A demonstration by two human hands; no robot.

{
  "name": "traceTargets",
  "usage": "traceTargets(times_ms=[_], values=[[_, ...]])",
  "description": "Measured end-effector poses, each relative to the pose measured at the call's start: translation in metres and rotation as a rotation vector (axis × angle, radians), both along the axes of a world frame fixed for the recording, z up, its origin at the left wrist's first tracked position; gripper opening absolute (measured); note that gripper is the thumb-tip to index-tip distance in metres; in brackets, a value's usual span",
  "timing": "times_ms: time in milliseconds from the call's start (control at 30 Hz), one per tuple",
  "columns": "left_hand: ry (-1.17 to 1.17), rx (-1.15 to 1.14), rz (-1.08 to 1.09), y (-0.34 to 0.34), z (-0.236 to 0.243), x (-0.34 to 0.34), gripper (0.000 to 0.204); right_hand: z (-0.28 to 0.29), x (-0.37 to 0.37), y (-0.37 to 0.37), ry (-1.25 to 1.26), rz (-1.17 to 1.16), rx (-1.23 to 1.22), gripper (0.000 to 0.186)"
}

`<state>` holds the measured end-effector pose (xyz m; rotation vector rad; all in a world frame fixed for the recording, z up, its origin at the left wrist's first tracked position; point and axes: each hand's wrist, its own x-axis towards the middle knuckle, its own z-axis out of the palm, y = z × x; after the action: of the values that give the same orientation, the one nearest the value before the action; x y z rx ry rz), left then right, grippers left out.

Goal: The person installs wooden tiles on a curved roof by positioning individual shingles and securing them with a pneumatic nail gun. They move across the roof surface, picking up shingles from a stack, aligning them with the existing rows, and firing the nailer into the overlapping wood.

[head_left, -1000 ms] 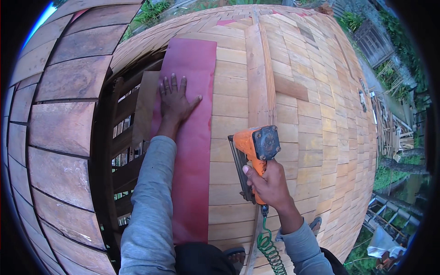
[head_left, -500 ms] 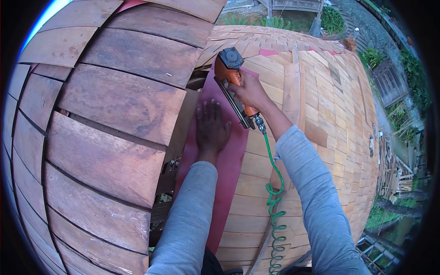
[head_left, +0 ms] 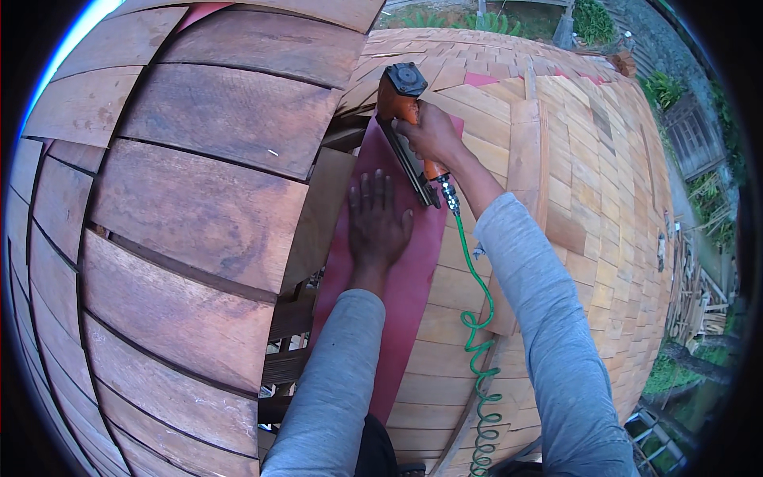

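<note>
My right hand (head_left: 439, 135) is wrapped round the orange handle of a pneumatic stapler (head_left: 407, 79) with a black head. Its nose reaches down to the upper end of a red sheet (head_left: 397, 318), where the contact point is hidden. A green coiled air hose (head_left: 470, 262) runs from the handle's metal fitting toward the bottom edge. Flat on the same sheet, just left of the stapler's magazine, lies my left hand (head_left: 377, 226) with fingers stretched out. The sheet forms a long strip between two roof slopes.
Dark weathered wooden shingles (head_left: 199, 191) rise on the left, with an open gap (head_left: 290, 338) to the framing beside the sheet. Lighter shingles (head_left: 588, 199) cover the right slope, where a long board (head_left: 528, 159) lies. Far below at right are a stack of lumber (head_left: 699, 294) and greenery.
The stapler in my right hand has shifted slightly up along the sheet. My left hand stays pressed flat on it. The whole view has tilted a little.
</note>
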<state>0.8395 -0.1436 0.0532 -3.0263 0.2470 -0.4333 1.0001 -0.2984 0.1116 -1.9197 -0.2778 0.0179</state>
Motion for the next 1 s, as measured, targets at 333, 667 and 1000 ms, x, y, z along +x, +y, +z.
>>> traceTargets(times_ms=[333, 667, 1000], values=[[0.002, 0.0, -0.006, -0.002, 0.001, 0.0, 0.077, 0.001, 0.003, -0.022, 0.059, -0.053, 0.018, 0.035], [-0.017, -0.003, -0.012, -0.004, 0.0, 0.002, 0.076, 0.016, 0.006, -0.012, 0.181, 0.027, 0.068, 0.029], [0.011, 0.006, 0.011, 0.001, 0.004, -0.001, 0.076, -0.003, -0.007, -0.104, 0.185, -0.178, 0.048, 0.032]])
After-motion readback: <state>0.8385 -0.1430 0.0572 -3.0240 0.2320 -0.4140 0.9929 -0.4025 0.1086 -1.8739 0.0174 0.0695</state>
